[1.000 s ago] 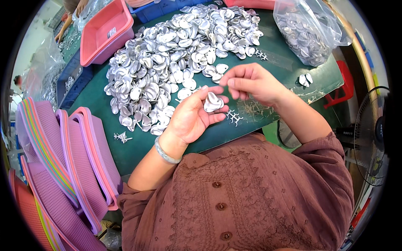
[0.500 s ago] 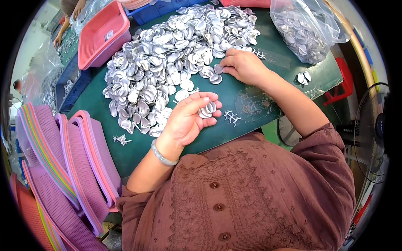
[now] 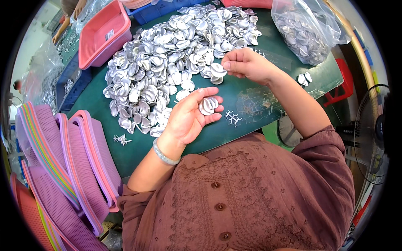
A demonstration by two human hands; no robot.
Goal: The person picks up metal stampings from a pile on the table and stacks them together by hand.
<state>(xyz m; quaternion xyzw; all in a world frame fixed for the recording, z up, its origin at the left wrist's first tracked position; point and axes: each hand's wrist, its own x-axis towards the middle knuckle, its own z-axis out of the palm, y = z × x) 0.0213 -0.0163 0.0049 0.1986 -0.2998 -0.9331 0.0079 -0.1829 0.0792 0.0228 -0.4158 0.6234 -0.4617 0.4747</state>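
Illumination is bright, even and diffuse, with no single source in view. Shadows are soft and short; a faint one lies on the counter beneath the hands. The silver pieces show small specular highlights, and the clear bag carries white glare streaks. Focus is sharp at centre, with no motion blur. Fisheye distortion bends the counter edge and stacked baskets toward the rim, which ends in a black vignette.

Bare green counter lies open just in front of the heap of silver shells, toward the person. Behind the heap a pink basket and a clear bag block passage; stacked purple baskets crowd its left.
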